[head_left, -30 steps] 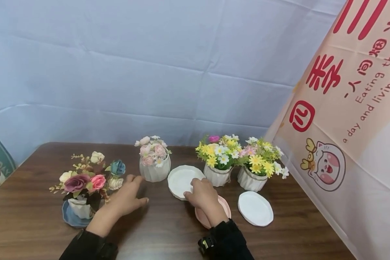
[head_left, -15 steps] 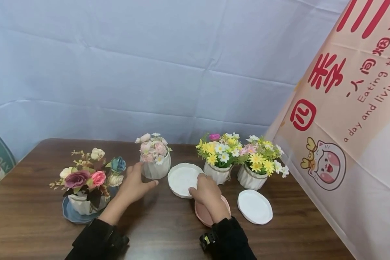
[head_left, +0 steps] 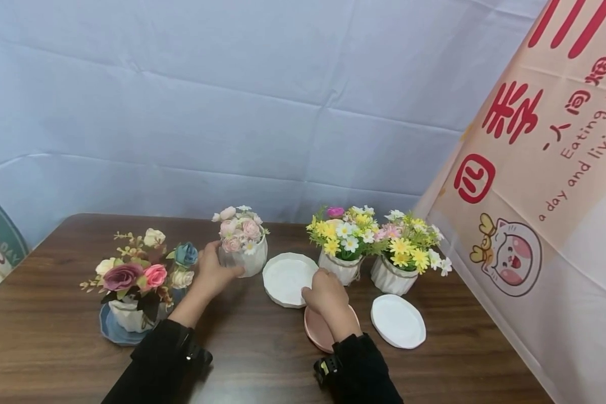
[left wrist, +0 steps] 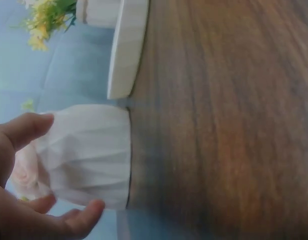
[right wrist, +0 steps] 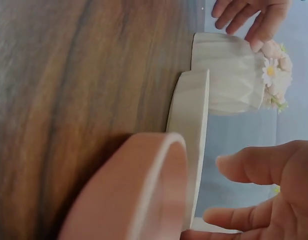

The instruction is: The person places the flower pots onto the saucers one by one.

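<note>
My left hand (head_left: 212,276) reaches around the left side of a white fluted flowerpot (head_left: 255,259) with pale pink roses and daisies. In the left wrist view, the thumb is at one side of the pot's upper part and the fingers (left wrist: 89,217) are spread along the other. My right hand (head_left: 328,293) hovers over the near right rim of a round white saucer (head_left: 286,279), thumb and fingers apart. Below its wrist sits a pink saucer (head_left: 315,330), partly hidden by the forearm.
Two white pots, one at centre right (head_left: 337,270) and one farther right (head_left: 394,279), hold yellow and white flowers. In front lies another white saucer (head_left: 398,321). On the left, a rose pot (head_left: 128,314) stands on a blue saucer (head_left: 112,331). A pale cloth (head_left: 207,112) hangs behind the table.
My left hand has moved away from the rose pot, forward and right to the pink-flowered pot. My right hand has shifted slightly right, staying over the white saucer's rim.
</note>
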Demonstrator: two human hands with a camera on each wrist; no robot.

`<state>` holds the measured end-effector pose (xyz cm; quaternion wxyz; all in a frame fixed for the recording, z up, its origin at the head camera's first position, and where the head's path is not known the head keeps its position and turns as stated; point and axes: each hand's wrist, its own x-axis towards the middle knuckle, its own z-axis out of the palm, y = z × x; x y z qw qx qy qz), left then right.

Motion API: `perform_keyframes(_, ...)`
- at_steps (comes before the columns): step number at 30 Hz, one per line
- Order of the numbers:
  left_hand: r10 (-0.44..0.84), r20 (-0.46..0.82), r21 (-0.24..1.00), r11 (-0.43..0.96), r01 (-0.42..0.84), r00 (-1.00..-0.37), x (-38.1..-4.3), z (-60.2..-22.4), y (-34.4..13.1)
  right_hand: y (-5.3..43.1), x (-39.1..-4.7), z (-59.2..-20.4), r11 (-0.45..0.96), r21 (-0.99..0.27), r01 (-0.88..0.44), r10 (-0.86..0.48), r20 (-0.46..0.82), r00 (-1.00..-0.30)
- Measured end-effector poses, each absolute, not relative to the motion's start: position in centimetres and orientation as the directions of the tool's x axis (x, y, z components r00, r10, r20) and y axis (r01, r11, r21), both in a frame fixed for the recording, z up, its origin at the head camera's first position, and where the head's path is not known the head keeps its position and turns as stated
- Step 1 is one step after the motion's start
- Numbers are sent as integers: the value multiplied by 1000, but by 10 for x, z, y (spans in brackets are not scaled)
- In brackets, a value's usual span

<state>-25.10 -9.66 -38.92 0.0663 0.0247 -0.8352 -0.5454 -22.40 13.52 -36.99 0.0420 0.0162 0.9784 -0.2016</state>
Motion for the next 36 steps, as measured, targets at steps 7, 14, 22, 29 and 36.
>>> perform_keyframes(7, -198, 47, 952, 305, -16, -979, -260, -392, -92, 142, -228, -369, 919, -384, 92, 35, -154, -987)
perform_keyframes(14, -194, 72, 963, 270, 17, -978, -268, -396, -93, 147, -235, -370, 919, -378, 110, 54, -157, -986)
perform_keyframes(22, -196, 79, 920, 391, -4, -977, -272, -391, -93, 150, -239, -367, 915, -386, 117, 50, -180, -983)
perform_keyframes(29, -224, 89, 903, 429, -17, -970, -275, -389, -91, 155, -244, -364, 907, -395, 144, 67, -203, -977)
perform_keyframes(36, -196, 56, 886, 462, -42, -979, -278, -387, -92, 154, -246, -364, 915, -370, 159, 83, -211, -974)
